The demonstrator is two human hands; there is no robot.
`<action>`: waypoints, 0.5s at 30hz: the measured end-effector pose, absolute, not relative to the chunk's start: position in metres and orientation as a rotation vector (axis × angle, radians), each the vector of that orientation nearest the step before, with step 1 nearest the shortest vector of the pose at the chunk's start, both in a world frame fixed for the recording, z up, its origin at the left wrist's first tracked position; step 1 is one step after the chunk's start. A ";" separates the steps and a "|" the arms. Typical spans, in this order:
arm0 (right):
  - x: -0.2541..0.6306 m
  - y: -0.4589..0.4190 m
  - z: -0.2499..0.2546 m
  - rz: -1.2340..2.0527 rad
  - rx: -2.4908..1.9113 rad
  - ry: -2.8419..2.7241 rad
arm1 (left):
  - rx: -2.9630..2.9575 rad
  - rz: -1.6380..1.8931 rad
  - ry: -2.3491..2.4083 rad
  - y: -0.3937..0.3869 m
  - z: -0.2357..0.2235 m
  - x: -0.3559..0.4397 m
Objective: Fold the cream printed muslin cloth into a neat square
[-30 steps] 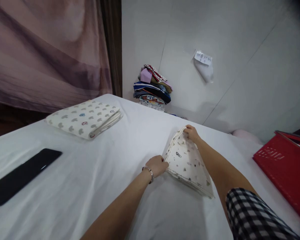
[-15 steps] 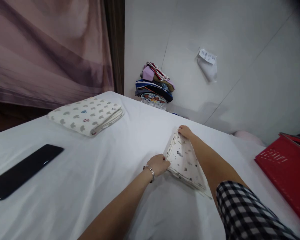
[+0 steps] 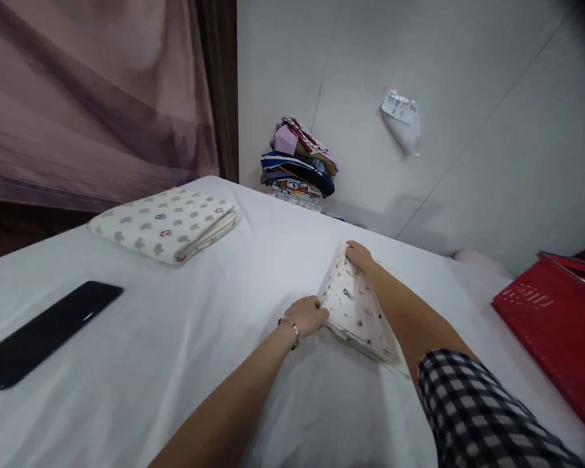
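A folded white cloth [image 3: 358,312] with small dark prints lies on the white sheet, right of the middle. My left hand [image 3: 307,315], with a bracelet at the wrist, is closed on its near left corner. At the far corner, my right hand [image 3: 359,255] pinches the cloth's edge, and my right forearm covers part of its right side. Between the two hands the cloth's left edge is slightly raised. Another folded cloth [image 3: 163,224], cream with grey mushroom-like shapes, rests at the far left, apart from both hands.
A black phone-like slab [image 3: 49,335] lies at the left on the white sheet [image 3: 214,364]. A red bag [image 3: 556,338] stands at the right edge. Beyond the far edge are a stack of folded clothes [image 3: 299,166] and a wall with a labelled plastic pouch [image 3: 402,123].
The view has shifted very slightly. Both hands keep their hold on the printed cloth, which lies in nearly the same place.
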State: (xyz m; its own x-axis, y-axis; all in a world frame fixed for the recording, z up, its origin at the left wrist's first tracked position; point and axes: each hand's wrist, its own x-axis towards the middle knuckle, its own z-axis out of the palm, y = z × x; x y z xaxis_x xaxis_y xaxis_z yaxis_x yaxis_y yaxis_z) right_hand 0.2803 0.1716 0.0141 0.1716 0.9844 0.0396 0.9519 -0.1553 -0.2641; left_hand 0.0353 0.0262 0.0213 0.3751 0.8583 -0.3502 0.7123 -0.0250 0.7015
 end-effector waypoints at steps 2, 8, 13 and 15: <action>0.278 0.167 0.016 0.163 -2.221 -1.860 | 1.782 0.221 1.386 0.027 0.019 0.035; 0.261 0.144 0.021 -0.053 -2.099 -1.851 | 1.781 0.222 1.378 0.026 0.018 0.037; 0.241 0.138 0.009 0.101 -2.227 -1.991 | 1.807 0.199 1.366 0.026 0.022 0.037; 0.236 0.139 0.006 0.090 -2.273 -2.001 | 1.815 0.194 1.353 0.026 0.023 0.037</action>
